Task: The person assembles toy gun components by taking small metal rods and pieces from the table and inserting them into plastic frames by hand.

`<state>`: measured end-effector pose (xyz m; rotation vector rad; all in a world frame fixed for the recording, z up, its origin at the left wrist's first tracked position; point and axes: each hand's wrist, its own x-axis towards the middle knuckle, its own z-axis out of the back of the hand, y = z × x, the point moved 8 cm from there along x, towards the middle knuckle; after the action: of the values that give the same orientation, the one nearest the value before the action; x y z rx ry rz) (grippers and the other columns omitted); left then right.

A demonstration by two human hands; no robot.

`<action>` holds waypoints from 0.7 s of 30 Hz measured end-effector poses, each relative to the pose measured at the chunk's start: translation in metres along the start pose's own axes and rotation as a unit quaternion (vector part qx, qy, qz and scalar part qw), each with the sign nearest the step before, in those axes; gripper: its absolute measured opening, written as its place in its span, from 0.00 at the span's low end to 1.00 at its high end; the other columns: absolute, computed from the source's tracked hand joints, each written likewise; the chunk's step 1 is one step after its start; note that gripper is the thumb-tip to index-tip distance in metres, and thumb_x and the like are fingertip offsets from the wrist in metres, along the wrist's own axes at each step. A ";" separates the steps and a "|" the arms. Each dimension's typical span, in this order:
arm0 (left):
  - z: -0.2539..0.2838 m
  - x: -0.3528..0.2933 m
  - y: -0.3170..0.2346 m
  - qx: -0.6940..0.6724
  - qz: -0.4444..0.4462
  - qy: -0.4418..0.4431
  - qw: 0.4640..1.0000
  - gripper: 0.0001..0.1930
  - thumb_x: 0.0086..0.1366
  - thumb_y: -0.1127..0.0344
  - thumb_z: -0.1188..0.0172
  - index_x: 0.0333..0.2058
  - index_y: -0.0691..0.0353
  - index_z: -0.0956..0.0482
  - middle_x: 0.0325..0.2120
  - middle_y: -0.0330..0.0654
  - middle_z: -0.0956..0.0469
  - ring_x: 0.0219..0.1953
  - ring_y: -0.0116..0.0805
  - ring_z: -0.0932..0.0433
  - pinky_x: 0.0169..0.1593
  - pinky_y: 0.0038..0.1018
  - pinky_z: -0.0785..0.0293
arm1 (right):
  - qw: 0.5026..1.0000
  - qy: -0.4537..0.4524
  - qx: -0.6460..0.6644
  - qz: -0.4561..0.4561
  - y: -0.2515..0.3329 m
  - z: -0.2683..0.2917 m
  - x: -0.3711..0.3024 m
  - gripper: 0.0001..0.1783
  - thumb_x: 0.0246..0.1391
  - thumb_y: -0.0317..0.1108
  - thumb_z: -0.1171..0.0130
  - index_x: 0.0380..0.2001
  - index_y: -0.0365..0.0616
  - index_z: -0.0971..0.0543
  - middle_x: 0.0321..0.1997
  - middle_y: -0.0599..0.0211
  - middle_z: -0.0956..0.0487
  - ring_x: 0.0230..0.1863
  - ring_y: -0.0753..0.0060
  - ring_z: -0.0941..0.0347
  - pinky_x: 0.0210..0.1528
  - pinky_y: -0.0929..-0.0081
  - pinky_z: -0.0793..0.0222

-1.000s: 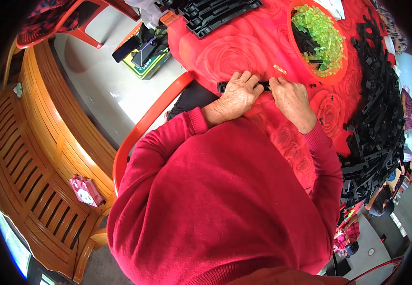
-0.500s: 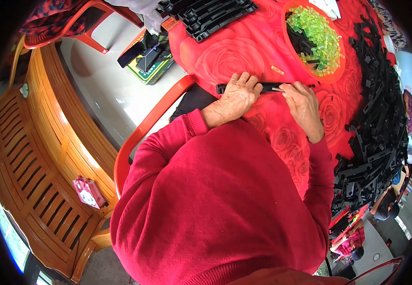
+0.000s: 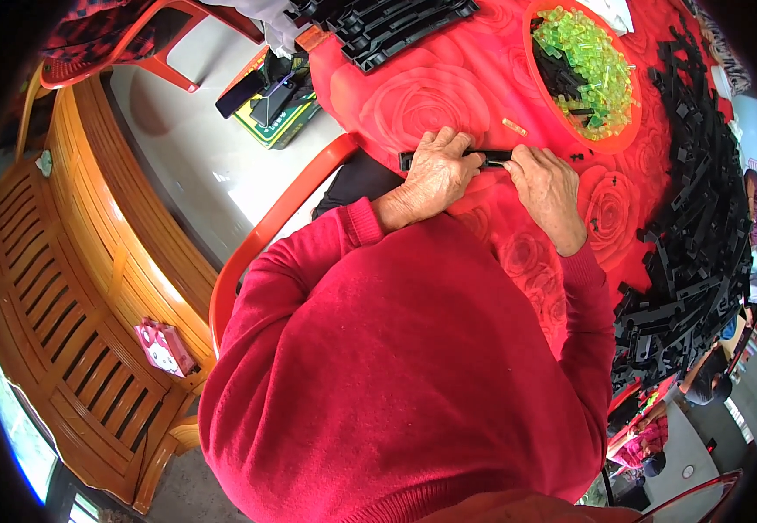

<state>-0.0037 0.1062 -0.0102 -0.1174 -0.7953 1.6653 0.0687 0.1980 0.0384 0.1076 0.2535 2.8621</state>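
A long, narrow black plastic part [image 3: 490, 159] lies crosswise at the near edge of the red cloth. My left hand [image 3: 438, 172] is closed around its left portion, the fingers draped over it and a short end poking out on the left. At the part's right end, my right hand [image 3: 550, 193] is closed with its fingertips pinched together; what they hold is hidden beneath them. Just beyond the hands lies a small clear yellowish piece [image 3: 514, 127]. Tiny black bits [image 3: 577, 157] sit beside my right knuckles.
An orange bowl [image 3: 637, 112] holds translucent yellow-green pieces [image 3: 601, 65] and some black ones. Black parts are piled [image 3: 697, 218] along the right, and longer black strips [image 3: 387, 30] are stacked at the far left. A red chair [image 3: 287, 205] and a wooden bench [image 3: 73, 305] stand left.
My right hand has shifted slightly left along the black part, and its fingers have closed in more. The pale thin tip seen at its fingers earlier is mostly covered. My left hand stays put.
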 end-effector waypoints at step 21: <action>0.002 0.006 -0.005 0.065 -0.062 0.059 0.994 0.11 0.53 0.65 0.43 0.36 0.54 0.19 0.37 0.39 0.27 0.40 0.38 0.31 0.42 0.35 0.36 | 0.996 -0.053 0.059 -0.048 -0.015 0.018 -0.006 0.11 0.52 0.38 0.41 0.33 0.42 0.26 0.30 0.62 0.22 0.29 0.57 0.25 0.27 0.60 0.31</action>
<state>-0.0019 0.1107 -0.0041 -0.0745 -0.5919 1.5722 0.0799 0.2135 0.0529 0.2615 0.3944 2.7350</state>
